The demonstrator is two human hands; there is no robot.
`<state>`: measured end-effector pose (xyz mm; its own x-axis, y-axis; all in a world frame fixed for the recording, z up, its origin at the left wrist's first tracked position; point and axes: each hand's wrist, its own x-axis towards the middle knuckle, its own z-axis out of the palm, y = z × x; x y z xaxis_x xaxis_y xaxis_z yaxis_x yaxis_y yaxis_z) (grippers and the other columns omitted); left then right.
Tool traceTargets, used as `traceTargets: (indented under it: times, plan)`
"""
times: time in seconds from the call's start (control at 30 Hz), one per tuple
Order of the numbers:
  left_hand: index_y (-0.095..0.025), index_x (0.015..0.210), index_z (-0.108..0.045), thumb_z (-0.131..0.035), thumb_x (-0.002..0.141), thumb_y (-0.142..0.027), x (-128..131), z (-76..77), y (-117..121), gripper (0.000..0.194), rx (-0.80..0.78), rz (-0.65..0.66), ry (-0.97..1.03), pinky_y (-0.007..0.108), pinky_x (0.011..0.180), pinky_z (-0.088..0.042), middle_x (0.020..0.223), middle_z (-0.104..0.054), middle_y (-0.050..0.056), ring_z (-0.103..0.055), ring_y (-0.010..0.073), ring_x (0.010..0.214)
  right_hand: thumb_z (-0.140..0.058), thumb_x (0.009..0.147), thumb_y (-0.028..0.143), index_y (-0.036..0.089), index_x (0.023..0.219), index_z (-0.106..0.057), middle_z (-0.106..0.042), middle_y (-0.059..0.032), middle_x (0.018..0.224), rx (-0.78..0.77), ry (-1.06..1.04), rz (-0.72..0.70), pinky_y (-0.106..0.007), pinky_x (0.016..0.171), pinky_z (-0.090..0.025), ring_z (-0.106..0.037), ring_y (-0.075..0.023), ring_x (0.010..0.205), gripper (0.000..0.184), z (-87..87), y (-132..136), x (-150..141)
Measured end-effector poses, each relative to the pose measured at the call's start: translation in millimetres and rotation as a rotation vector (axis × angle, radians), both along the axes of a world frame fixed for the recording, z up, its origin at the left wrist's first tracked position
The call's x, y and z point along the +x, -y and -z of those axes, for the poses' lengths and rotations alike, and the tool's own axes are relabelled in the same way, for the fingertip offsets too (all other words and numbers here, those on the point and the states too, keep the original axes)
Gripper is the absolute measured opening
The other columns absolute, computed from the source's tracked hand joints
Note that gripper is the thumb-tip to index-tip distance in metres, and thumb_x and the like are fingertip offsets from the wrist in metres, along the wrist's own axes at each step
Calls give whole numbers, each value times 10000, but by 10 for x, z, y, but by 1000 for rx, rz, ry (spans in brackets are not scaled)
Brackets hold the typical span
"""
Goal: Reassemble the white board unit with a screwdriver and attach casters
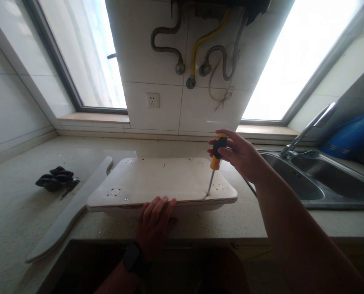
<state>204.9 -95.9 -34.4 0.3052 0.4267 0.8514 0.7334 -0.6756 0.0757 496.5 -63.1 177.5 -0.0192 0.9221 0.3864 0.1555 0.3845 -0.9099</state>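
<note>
White board (166,179) sits over a pale rounded base (200,207) on the worktop (227,226), centre of view. Only marking spotted on it: one short dark stroke near the far edge, not readable as text. Board's long axis runs left-right, broad face up, one long edge toward the person.

Screwdriver (218,148), yellow and black, any print on the handle too blurred to read. Handle up, shaft down, steep lean: top toward the right, tip at the board's near right corner area, on a small dark spot. Right hand (233,153) closed around the handle, fingers bent. Left hand (155,216) has its fingertips over the board's near edge, fairly close together; cannot tell whether it pinches the edge. Dark watch (132,256) on the left wrist, face unreadable.

Left of the board: curved white piece (68,216), slanting from near left to far right, and black parts (54,179). Steel sink (295,177) on the right.
</note>
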Motion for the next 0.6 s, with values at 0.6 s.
traceTargets:
  times: [0.6]
  plan:
    - [-244, 1362, -666, -679, 955, -373, -3, 14, -7, 427, 8, 2, 6, 451, 1218, -279, 1269, -705, 108, -584, 278, 1256, -773, 816, 353, 281, 1263, -532, -631, -54, 1124, 119, 141, 270, -448, 815, -644, -733, -235, 901, 513, 124, -39, 10]
